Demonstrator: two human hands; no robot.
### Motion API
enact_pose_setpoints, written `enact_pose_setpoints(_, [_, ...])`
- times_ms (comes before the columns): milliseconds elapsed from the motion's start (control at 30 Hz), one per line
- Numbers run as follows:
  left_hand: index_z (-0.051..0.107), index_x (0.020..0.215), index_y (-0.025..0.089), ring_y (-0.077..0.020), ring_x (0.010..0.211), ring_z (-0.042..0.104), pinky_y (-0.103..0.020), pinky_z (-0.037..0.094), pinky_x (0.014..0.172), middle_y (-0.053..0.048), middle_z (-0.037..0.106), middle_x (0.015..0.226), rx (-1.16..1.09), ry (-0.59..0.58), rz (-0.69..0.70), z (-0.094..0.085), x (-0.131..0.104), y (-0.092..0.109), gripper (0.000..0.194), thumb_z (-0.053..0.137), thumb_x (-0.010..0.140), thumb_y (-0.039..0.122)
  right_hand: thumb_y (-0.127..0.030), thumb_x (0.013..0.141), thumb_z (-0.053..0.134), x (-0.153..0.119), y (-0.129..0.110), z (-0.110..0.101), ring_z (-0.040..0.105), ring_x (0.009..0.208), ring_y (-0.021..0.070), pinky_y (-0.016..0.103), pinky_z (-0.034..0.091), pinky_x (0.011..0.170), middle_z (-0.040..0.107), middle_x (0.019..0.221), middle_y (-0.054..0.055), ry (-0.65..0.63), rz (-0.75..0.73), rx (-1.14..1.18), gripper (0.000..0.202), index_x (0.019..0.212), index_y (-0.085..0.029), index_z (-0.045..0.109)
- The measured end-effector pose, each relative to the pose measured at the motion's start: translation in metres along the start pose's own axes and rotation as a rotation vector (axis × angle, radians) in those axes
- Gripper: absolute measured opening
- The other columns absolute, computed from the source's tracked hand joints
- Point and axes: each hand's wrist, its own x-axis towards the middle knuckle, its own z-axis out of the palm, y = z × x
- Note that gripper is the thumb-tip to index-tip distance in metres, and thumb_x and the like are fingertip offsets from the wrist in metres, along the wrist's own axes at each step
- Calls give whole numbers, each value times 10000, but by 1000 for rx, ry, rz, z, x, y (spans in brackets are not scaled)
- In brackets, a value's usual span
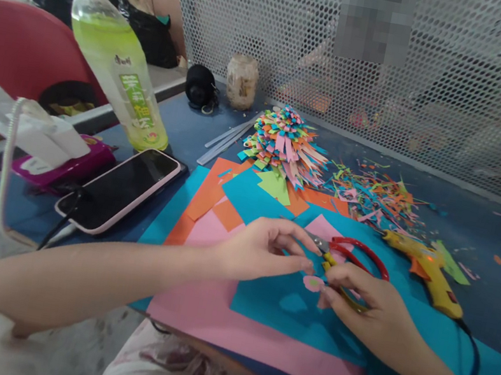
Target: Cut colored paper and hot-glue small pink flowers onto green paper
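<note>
A small round pink paper piece with a green centre [312,283] is pinched at its right edge between the thumb and finger of my right hand [363,301]. My left hand [269,249] hovers just to the left, its thumb tip close to the piece and its fingers curved and apart. Behind the hands, scissors with red and yellow handles [360,249] lie on the paper, partly covered by my right hand. Beneath are blue paper sheets [268,307] and a larger pink sheet [191,306].
Behind the sheets stand a layered paper-strip cone [282,144] and a heap of paper scraps [380,194]. A yellow glue gun [429,271], its light on, lies right, cord trailing. At left are a phone [121,190], a drink bottle [117,61] and a purple tissue box [64,168].
</note>
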Motion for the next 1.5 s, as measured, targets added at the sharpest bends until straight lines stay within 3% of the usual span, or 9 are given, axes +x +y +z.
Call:
enact_pose_setpoints(300, [662,1013,136,-146,807,719,-231,519,740,-59,752,838,0,8,18,0,1,1,235,710,799,218,-272,914,509,1,-1,0,618,602,129,258,474,601,653,658,-14,-6,-12,1,159,768,-239,562])
enact_pose_setpoints(533, [659,1042,127,-142,752,692,-240,503,687,-67,737,842,97,-13,14,0,0,1,265,699,806,240,-280,915,509,1,-2,0,608,589,127,256,481,587,645,640,-16,-8,-24,-3,159,767,-242,554])
enact_pose_setpoints(1033, [647,1058,125,-167,870,683,-260,512,740,-79,707,892,105,-38,25,0,0,-2,272,677,811,234,-288,925,501,2,6,-2,615,581,117,239,482,570,645,649,-20,-54,-90,-34,147,795,-240,549])
enact_pose_setpoints(1500, [652,1043,140,-173,863,697,-282,521,782,-78,723,884,63,-59,4,-2,0,-1,244,670,806,194,-270,917,505,0,1,1,604,588,124,247,473,582,637,644,-22,-10,-44,-4,150,780,-247,561])
